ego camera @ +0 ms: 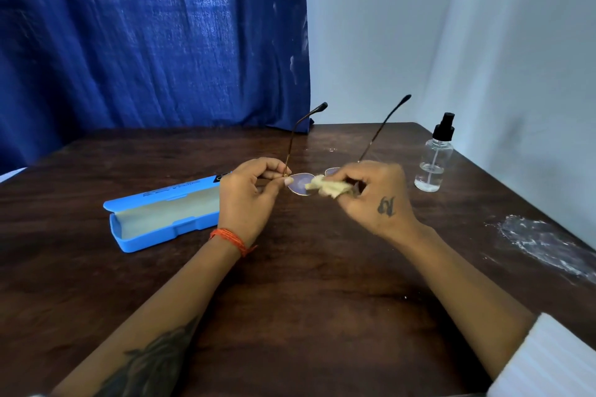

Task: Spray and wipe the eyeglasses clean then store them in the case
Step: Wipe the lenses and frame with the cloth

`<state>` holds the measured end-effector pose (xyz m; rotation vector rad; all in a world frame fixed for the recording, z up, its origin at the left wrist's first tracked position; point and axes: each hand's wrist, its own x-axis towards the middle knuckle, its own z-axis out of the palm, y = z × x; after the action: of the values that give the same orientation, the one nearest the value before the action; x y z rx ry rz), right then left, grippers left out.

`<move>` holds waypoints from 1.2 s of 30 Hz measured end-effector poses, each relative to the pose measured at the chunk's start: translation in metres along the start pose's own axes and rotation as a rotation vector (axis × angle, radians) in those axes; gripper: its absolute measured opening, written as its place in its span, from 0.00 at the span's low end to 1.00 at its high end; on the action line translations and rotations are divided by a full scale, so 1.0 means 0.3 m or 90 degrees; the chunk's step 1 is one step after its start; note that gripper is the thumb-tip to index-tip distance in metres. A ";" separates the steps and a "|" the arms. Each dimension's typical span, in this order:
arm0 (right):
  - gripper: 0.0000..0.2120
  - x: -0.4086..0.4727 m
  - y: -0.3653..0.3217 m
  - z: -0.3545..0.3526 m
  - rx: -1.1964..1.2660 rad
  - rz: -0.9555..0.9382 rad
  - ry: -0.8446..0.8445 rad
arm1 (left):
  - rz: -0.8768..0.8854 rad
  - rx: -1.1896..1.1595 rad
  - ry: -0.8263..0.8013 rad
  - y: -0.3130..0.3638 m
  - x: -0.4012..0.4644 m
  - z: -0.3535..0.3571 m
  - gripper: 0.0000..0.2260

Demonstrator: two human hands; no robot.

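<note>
Thin metal-framed eyeglasses point(300, 184) are held above the table, lenses toward me, both temple arms pointing up and away. My left hand point(248, 200) pinches the frame at its left hinge. My right hand point(374, 196) grips a small crumpled yellowish cloth point(329, 187) and presses it against the left lens near the bridge; the right lens is mostly hidden behind cloth and fingers. A blue glasses case point(161, 213) lies open on the table to the left, partly behind my left hand. A clear spray bottle point(433, 158) with a black pump stands upright at the right.
The dark wooden table point(306, 284) carries a whitish smeared patch point(545, 242) near its right edge. A blue curtain point(145, 35) hangs behind the table on the left and a white wall point(451, 26) closes the right side.
</note>
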<state>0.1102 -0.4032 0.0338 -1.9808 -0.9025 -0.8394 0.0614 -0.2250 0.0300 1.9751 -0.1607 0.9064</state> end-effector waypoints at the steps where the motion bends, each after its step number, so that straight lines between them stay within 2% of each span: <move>1: 0.07 0.002 0.003 -0.003 0.031 0.047 0.059 | 0.006 0.003 0.005 0.000 0.001 0.000 0.08; 3: 0.10 0.006 0.004 -0.001 0.068 0.108 0.162 | 0.016 0.005 0.017 -0.001 0.001 0.002 0.08; 5: 0.13 0.003 -0.006 0.012 0.042 0.084 0.184 | 0.024 0.011 0.020 -0.002 0.000 0.006 0.08; 7: 0.15 -0.009 -0.025 0.032 -0.015 0.004 0.112 | 0.032 0.020 0.015 -0.002 -0.003 0.010 0.07; 10: 0.16 -0.028 -0.046 0.070 -0.135 -0.104 -0.063 | 0.038 0.026 0.010 0.001 -0.008 0.012 0.07; 12: 0.16 -0.028 -0.056 0.085 -0.202 -0.139 -0.106 | 0.038 0.035 0.010 0.004 -0.009 0.010 0.08; 16: 0.10 -0.027 -0.065 0.076 -0.218 -0.167 -0.067 | 0.023 0.037 0.015 0.007 -0.007 0.010 0.07; 23: 0.07 -0.033 -0.061 0.078 -0.159 -0.106 0.003 | 0.011 0.039 0.012 0.002 -0.009 0.012 0.08; 28: 0.07 -0.012 -0.044 0.032 0.038 0.024 -0.003 | -0.015 0.033 0.040 -0.009 0.003 -0.002 0.06; 31: 0.06 0.012 -0.011 -0.006 0.133 0.163 0.103 | -0.036 0.013 0.063 -0.011 0.012 -0.009 0.05; 34: 0.10 0.024 0.032 -0.018 0.192 0.305 0.236 | -0.042 0.000 0.070 -0.009 0.013 -0.008 0.05; 36: 0.12 0.027 0.053 -0.011 0.266 0.386 0.226 | -0.049 -0.009 0.064 -0.009 0.015 -0.007 0.05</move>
<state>0.1267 -0.4105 0.0356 -1.5359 -0.2138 -0.5615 0.0646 -0.2207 0.0317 1.9052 -0.0330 0.9490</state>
